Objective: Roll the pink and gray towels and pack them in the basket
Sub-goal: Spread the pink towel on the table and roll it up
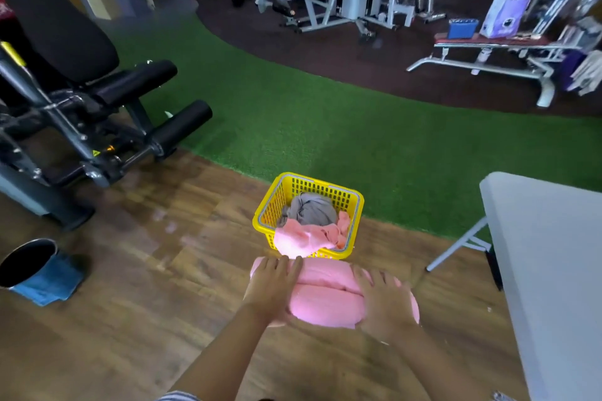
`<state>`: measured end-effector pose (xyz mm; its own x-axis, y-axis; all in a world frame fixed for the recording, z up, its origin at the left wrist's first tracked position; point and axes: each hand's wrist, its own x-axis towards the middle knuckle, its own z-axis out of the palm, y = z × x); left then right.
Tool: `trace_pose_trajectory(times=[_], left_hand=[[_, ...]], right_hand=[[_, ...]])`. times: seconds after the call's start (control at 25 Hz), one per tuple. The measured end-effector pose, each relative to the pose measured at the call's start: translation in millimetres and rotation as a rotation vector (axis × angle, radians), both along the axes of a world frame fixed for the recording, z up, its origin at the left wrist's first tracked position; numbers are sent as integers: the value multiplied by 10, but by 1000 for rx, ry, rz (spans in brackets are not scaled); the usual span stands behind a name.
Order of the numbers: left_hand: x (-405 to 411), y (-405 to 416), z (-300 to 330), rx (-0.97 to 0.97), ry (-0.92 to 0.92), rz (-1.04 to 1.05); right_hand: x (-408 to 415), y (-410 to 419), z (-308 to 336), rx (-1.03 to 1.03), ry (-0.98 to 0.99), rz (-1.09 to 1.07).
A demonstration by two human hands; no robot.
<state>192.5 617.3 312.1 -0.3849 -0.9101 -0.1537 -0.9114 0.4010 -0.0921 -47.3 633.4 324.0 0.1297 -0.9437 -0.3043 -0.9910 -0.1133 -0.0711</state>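
Note:
A pink towel (325,296) lies partly rolled on the wooden floor, just in front of a yellow plastic basket (280,202). My left hand (273,286) presses flat on the roll's left end, fingers straight and pointing toward the basket. My right hand (381,299) presses on the right end with fingers spread. Inside the basket sit a bundled gray towel (312,208) at the back and another pink towel (303,236) that hangs over the near rim.
A grey folding table (550,270) stands close on the right. At the left are a black weight bench (81,101), a dark bucket (26,260) and a blue cloth (52,283). Green turf (325,127) and gym machines lie beyond the basket.

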Motion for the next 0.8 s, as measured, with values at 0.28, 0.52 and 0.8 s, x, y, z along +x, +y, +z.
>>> trace_pose_trajectory(times=[0.28,0.52,0.8], left_hand=[[277,-1352,-183,60,23,-81],[402,-2358,-441,79,16,-161],[182,-3236,-875,153,64,-165]], right_hand=[[283,-1145,-118,52,35,-86],[432,-1960,-323,89,41,-154],[204,-2860,-831,159,-7,-162]])
